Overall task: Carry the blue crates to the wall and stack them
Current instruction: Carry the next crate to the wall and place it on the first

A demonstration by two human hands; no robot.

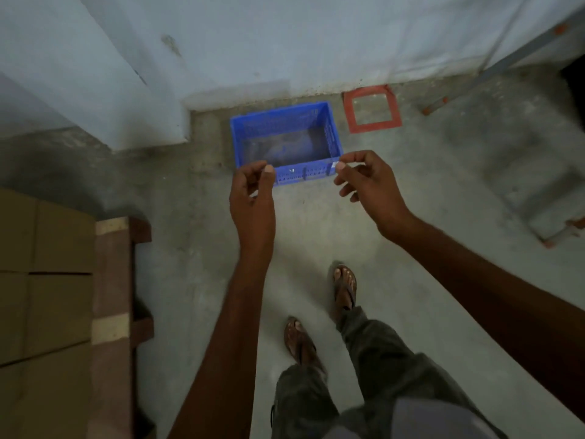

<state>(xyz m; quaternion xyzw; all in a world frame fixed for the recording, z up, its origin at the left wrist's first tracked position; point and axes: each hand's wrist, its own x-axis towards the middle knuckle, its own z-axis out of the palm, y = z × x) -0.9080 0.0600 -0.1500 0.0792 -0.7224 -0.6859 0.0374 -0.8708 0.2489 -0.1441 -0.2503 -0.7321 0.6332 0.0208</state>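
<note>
Blue crate (278, 122) on the floor, at the wall's foot; both hands at its near rim.

Crate sits open side up on bare grey concrete floor (316, 223), tucked where the pale wall (285, 42) meets a jutting pillar (126, 90). Its long axis runs along the wall, slightly skewed, with a long slotted side towards the person. The left hand (251, 191) is at the near left corner and the right hand (367, 182) at the near right corner. The fingers (269, 168) are curled, thumb and forefinger close together; cannot tell whether they pinch the rim or hang over it. A red tape square (373, 126) lies on the floor just right of the crate. The person's sandalled feet (345, 289) are well back from it. Cardboard boxes (47, 280) on a brown wooden frame (114, 280) stand at far left.
</note>
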